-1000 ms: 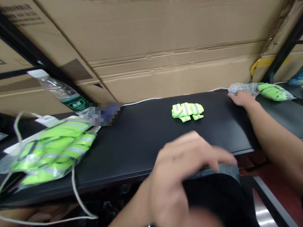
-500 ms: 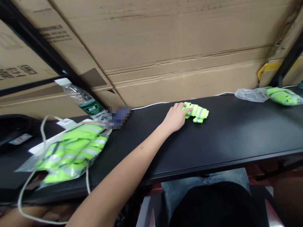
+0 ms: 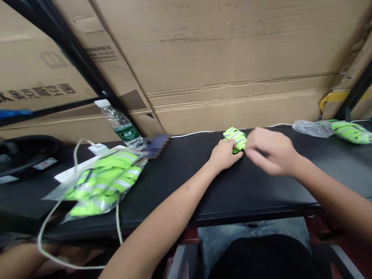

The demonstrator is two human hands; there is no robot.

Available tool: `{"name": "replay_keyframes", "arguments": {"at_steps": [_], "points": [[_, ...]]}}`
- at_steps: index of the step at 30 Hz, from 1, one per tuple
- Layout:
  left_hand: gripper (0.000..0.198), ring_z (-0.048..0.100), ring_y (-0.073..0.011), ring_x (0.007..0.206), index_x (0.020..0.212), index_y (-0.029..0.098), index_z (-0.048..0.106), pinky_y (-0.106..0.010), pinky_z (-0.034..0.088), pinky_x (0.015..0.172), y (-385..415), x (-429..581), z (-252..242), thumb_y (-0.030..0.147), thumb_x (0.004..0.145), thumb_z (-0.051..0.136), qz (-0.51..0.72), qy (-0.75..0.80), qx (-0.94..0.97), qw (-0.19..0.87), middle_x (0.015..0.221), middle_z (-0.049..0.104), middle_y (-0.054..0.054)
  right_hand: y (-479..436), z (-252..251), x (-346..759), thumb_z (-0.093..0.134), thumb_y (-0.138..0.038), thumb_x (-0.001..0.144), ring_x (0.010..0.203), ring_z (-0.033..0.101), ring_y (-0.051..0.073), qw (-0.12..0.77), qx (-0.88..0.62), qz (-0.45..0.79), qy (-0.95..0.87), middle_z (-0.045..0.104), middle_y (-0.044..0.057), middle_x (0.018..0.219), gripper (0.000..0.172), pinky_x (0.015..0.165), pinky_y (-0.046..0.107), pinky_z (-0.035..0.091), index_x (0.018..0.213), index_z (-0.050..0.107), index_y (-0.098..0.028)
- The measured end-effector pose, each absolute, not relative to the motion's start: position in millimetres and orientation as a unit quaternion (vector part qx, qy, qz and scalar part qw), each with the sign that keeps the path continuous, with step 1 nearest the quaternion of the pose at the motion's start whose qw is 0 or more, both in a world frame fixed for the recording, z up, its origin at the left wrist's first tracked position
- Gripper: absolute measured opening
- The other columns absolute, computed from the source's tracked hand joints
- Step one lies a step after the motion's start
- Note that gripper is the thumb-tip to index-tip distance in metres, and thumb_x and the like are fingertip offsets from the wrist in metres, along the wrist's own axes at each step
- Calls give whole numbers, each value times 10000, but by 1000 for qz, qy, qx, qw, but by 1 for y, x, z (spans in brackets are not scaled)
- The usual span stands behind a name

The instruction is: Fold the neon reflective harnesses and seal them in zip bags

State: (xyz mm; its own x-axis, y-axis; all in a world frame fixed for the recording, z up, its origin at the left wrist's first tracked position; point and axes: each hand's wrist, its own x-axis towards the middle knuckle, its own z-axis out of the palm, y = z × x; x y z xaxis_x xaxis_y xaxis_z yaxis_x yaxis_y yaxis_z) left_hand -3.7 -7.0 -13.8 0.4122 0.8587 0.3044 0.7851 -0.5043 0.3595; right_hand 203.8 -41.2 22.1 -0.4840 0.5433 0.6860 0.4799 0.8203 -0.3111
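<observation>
Compared with half a second ago, the right hand (image 3: 273, 151) is now appearing just right of the frame's center, where only the left hand (image 3: 225, 155) was showing. The neon yellow-green strap bundle (image 3: 235, 135), striped with silver-gray, is looking more bunched and upright than the wider, flatter shape it was showing then.

The bundle is sitting slightly right of center, toward the back of the black tabletop (image 3: 180, 186), between the two hands. The left hand is gripping its lower left side, fingers lying over it and thumb pointing right along its lower edge. The right hand is hovering close against the bundle's right side, blurred, its fingers curling partly inward; whether it is holding any strap, I cannot tell.

The left forearm is stretching diagonally up from the bottom center-left of the frame, while the right forearm is reaching in from the lower right edge, angling up and left.

At the left of the frame, a clear bag of matching straps (image 3: 107, 186) is lying near a leaning water bottle (image 3: 124, 128). At the far right, another bagged strap bundle (image 3: 351, 131) is resting beside crumpled clear plastic (image 3: 312, 128).
</observation>
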Motion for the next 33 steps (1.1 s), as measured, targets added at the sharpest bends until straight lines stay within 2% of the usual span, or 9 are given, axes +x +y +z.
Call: {"name": "replay_keyframes", "arguments": {"at_steps": [6,11,15,18,22,25,27,30,33], "points": [[100,601,-217,966,845,210,630,-357,472,935,11,-16,-19,165,855,541,217,410,879,111,948,671,-39,76,-7,199,463,-333,947,1314,544,277,293,-359,118,-878,629,69,1386,389,1142,495,392,1268,667,-251],[380,622,-227,932,744,200,614,-365,484,896,16,-37,-16,444,981,443,221,434,866,116,873,672,-56,84,-34,197,425,-397,983,1337,518,271,280,-364,85,-884,606,86,1407,427,1140,476,387,1315,640,-237],[518,595,-325,1109,790,189,653,-466,445,980,16,-44,-15,665,908,485,211,473,849,105,959,691,-100,43,-28,193,461,-498,976,1142,611,322,269,-371,31,-888,670,156,1202,463,990,480,471,1242,672,-182],[498,457,-382,1331,925,209,696,-544,330,1104,16,-44,-16,686,842,581,202,479,848,107,1155,685,-108,17,-26,192,440,-457,986,900,626,300,280,-391,-4,-877,659,151,928,416,878,470,469,1010,717,-148],[413,351,-358,1425,1011,254,726,-531,245,1174,17,-46,-14,615,823,657,191,462,856,130,1350,606,-70,6,-29,196,474,-365,957,919,576,288,313,-393,-6,-865,621,134,892,280,895,460,443,839,645,-176],[426,430,-352,1334,1062,252,724,-524,326,1127,17,-48,-11,586,800,692,196,460,855,135,1300,596,-85,17,-30,205,541,-275,880,1115,542,304,343,-380,30,-858,606,150,1146,149,965,469,443,979,613,-189],[437,520,-307,1205,1120,252,699,-466,415,1056,15,-48,-8,551,801,700,203,451,859,133,1189,609,-74,26,-30,212,574,-224,814,1180,540,298,352,-371,72,-856,573,148,1277,357,974,467,465,1170,566,-191],[402,589,-236,1051,1185,254,634,-369,485,936,11,-44,-5,422,824,690,214,428,870,121,1132,596,-41,32,-27,220,606,-217,787,1044,638,246,333,-352,146,-863,629,103,1252,584,891,417,530,1357,477,-215],[322,603,-221,1005,1163,268,600,-341,489,847,5,-38,-4,318,849,643,219,417,877,99,1165,577,-28,28,-21,224,622,-314,855,1077,646,236,314,-340,195,-865,657,79,1246,437,960,415,511,1281,574,-227]]}}
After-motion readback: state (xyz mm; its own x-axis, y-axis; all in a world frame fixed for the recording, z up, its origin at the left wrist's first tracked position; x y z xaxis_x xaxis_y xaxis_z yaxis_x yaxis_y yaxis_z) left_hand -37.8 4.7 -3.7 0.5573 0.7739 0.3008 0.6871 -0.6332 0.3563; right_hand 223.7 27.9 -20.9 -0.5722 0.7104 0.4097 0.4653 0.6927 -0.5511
